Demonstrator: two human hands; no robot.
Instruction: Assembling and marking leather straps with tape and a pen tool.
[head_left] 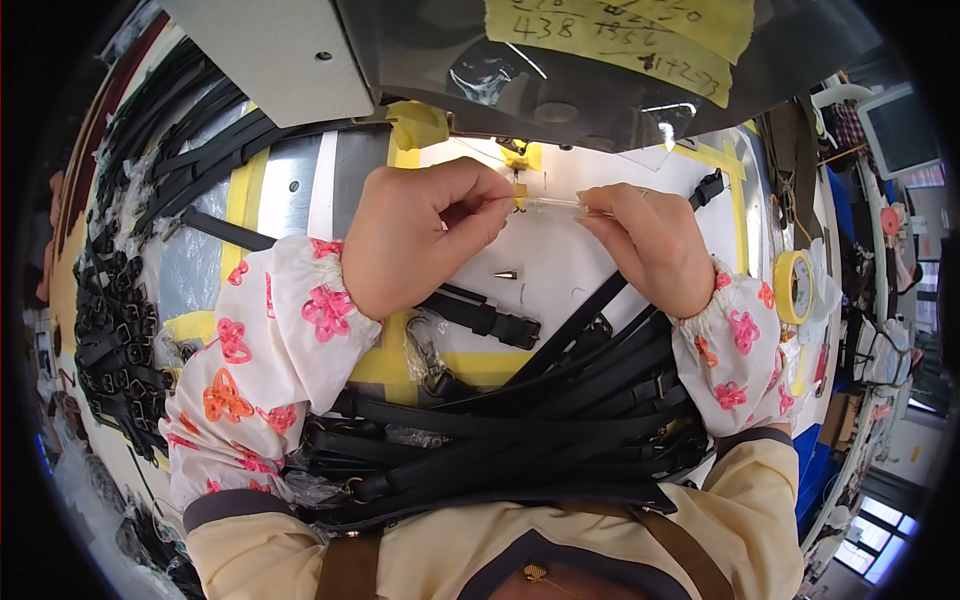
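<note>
- While the left hand [425, 235] and right hand [655, 250] pinch the clear tube [555, 204] between them, one end each, we judge that a slack thumb on either side could let it drop.
- It hangs level above the white bed [590, 280], in front of the machine [430, 60]; if we pulled unevenly, we think it could bend or spring free.
- We see a small metal cone [506, 274] lying loose below the hands, where a dipping wrist could knock it and set it rolling.
- Nearer the body, a heap of black straps [560, 430] crowds the forearms; a sleeve [325, 310] might snag on a buckle [520, 330] and jerk the grip.
- Our fingertips cover both tube ends, so we cannot tell how they finish, nor whether the tube is hollow.
- Glare and small parts blur together behind the left fingertips, and we cannot pick out a needle there.
- The machine's top is cut off by the upper edge, and many straps hide one another.
</note>
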